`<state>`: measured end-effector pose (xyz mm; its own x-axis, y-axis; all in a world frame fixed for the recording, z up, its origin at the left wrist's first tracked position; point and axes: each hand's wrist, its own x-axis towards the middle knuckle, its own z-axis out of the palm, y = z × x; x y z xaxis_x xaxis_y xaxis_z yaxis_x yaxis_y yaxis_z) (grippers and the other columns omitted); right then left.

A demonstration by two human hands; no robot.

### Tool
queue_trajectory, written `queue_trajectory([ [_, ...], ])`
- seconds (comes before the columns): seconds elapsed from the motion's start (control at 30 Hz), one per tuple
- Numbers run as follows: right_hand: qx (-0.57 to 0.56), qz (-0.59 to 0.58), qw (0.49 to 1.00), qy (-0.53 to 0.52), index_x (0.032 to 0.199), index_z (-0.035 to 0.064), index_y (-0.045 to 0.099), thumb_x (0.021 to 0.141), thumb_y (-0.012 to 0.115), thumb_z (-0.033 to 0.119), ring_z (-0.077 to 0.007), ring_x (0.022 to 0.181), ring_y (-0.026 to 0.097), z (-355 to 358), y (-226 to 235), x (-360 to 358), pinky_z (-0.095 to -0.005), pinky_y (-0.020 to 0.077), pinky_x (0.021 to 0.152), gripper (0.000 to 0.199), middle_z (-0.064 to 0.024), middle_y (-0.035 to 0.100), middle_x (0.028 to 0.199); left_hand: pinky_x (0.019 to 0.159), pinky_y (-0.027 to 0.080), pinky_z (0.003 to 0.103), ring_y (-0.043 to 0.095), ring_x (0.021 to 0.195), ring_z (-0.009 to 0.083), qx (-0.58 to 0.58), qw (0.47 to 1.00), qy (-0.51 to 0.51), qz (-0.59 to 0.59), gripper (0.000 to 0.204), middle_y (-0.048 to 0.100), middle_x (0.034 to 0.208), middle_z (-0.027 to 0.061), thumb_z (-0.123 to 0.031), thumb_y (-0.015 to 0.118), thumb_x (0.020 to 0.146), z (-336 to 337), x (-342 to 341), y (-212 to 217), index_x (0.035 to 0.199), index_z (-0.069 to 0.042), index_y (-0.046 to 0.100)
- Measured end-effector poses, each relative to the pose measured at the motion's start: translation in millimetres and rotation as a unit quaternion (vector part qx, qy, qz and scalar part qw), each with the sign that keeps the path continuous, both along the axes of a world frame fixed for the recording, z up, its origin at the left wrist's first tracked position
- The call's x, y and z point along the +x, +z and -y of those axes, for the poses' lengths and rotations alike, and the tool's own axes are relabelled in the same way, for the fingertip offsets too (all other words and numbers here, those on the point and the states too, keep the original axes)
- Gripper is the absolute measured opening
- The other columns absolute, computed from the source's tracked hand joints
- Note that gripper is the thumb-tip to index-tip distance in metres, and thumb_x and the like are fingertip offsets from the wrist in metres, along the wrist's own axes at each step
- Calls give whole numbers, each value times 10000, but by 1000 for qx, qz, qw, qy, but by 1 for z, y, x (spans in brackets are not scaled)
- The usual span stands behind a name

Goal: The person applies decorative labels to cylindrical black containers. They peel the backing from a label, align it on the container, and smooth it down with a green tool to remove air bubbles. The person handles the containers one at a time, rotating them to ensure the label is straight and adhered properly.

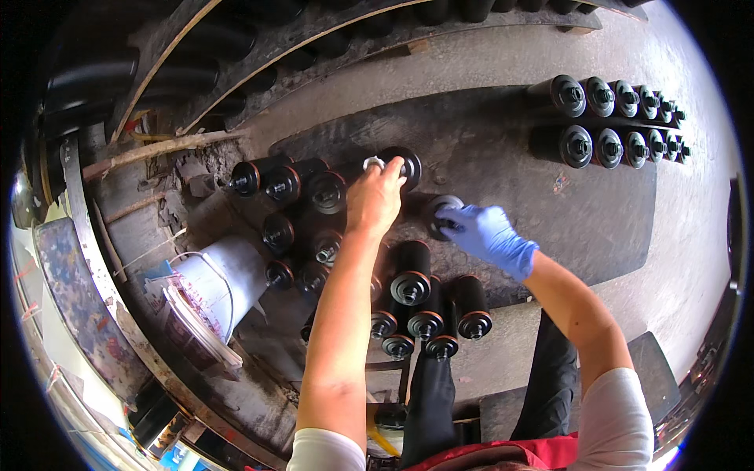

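Observation:
My left hand (374, 200), bare, is closed at the rim of a black roller (411, 168). A small white piece (373, 162), perhaps cloth, shows by its fingers; the thumb's grip is partly hidden. My right hand (488, 237) wears a blue glove. Its fingers are closed round the end of a second black roller (434, 212), slightly blurred. Around my left forearm lie several black rollers with orange-brown rims and metal shaft ends, among them a roller (283, 184) at the left and a roller (410, 284) in front.
Two rows of black rollers, including a front roller (576, 146), lie at the far right on a dark mat (605, 212). A white bucket (228, 279) is tipped at the left beside wooden boards (161, 149). Rack rails (330, 43) cross the far side.

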<state>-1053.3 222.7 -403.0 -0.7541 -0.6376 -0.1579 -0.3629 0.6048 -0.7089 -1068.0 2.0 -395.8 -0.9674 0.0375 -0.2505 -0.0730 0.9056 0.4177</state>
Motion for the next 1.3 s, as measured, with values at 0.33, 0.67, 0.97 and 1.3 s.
queue_trajectory([
  [0.33,44,-90,983,-152,993,110,681,793,680,236,-327,755,660,-96,5,-123,-370,542,656,236,-145,674,870,698,523,446,649,773,381,11,996,50,-68,310,644,883,219,-233,616,860,-77,-73,3,1119,-63,596],
  [0.67,91,-49,970,-220,1034,148,681,821,628,331,-341,748,653,-103,-10,-185,-407,534,673,285,-155,673,830,722,521,442,652,813,375,-19,996,66,-52,319,652,917,220,-234,652,835,-127,-123,-1,1098,-58,616],
  [0.97,151,-83,964,-204,1033,131,675,818,633,300,-342,745,655,-95,-13,-189,-395,531,663,277,-164,671,840,717,527,439,662,810,365,-34,991,114,-55,331,666,878,203,-231,701,797,-147,-133,-7,1067,-51,633],
  [1.3,36,-134,966,-216,1211,117,579,844,667,249,-304,695,675,-82,9,-134,-351,531,560,399,-155,682,848,651,539,389,671,748,314,12,982,130,-138,309,668,810,144,-255,645,858,-66,-61,11,1133,-116,624],
])
